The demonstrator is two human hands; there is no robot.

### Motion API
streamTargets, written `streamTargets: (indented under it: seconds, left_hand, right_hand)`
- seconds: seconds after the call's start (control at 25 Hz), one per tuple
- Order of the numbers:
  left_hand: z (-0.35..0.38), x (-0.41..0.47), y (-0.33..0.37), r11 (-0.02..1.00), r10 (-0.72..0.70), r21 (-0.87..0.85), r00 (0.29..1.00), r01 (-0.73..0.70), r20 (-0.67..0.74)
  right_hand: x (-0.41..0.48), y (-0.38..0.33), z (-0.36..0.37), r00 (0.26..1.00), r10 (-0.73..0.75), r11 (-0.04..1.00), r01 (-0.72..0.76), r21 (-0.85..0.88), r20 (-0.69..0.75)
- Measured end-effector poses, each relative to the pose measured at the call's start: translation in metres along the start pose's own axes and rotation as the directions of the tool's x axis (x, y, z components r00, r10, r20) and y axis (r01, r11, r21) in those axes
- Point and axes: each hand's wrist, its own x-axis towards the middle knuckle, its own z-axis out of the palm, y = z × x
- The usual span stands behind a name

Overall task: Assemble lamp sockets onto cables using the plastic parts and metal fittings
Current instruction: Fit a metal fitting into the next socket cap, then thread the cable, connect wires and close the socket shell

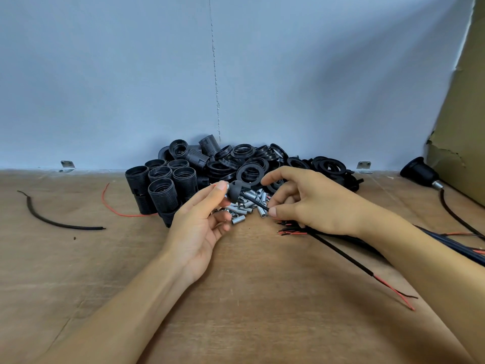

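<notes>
The work looks early: 1 finished socket lies at the far right, while the left hand pinches a black cap and the right hand pinches the cable entering it, above the metal fittings, with many socket bodies and rings unused.

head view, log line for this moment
left hand: holds black cap | right hand: pinches cable by cap | metal fittings: loose pile beneath

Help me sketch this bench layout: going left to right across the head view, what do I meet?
Loose black cable scrap, upright socket shells, left hand holding a black cap, right hand pinching its cable, finished socket, cardboard.
</notes>
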Motion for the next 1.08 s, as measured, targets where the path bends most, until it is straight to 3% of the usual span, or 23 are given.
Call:
streamTargets:
  seconds: [0.16,0.36,0.44,0.56,0.68,0.8,0.88,1.0,1.08]
  left_hand:
    - [0.007,-0.006,-0.007,0.997,-0.018,0.074,0.989,0.007,0.148]
    - [0.017,-0.013,-0.016,0.982,0.011,0.178,0.965,-0.06,0.263]
    - [0.017,-0.014,-0.018,0.968,0.004,0.239,0.96,-0.074,0.28]
    - [0.017,-0.019,-0.023,0.89,0.021,0.418,0.933,-0.181,0.36]
    - [0.019,-0.023,-0.027,0.73,0.155,0.585,0.919,-0.354,0.362]
    - [0.016,-0.02,-0.024,0.644,0.296,0.647,0.913,-0.408,0.281]
    - [0.011,-0.018,-0.021,0.636,0.326,0.649,0.908,-0.418,0.265]
    - [0.01,-0.019,-0.019,0.602,0.383,0.64,0.876,-0.478,0.293]
    - [0.011,-0.018,-0.019,0.558,0.436,0.649,0.848,-0.517,0.301]
  right_hand:
    - [0.0,0.0,0.013,0.998,0.025,0.947,-0.044,0.318,0.062]
    - [0.002,0.003,0.028,0.999,0.037,0.853,-0.019,0.521,-0.023]
    - [0.003,0.004,0.031,0.992,0.097,0.758,-0.024,0.652,-0.076]
    - [0.006,0.006,0.029,0.972,0.18,0.533,0.03,0.846,-0.148]
    - [0.008,0.005,0.024,0.963,0.207,0.357,0.087,0.93,-0.17]
    - [0.006,0.0,0.021,0.964,0.206,0.264,0.113,0.958,-0.171]
    - [0.005,-0.005,0.02,0.954,0.198,0.378,0.136,0.916,-0.223]
    - [0.003,-0.013,0.031,0.939,0.144,0.715,0.119,0.689,-0.312]
    - [-0.001,-0.017,0.046,0.95,0.104,0.823,0.085,0.562,-0.295]
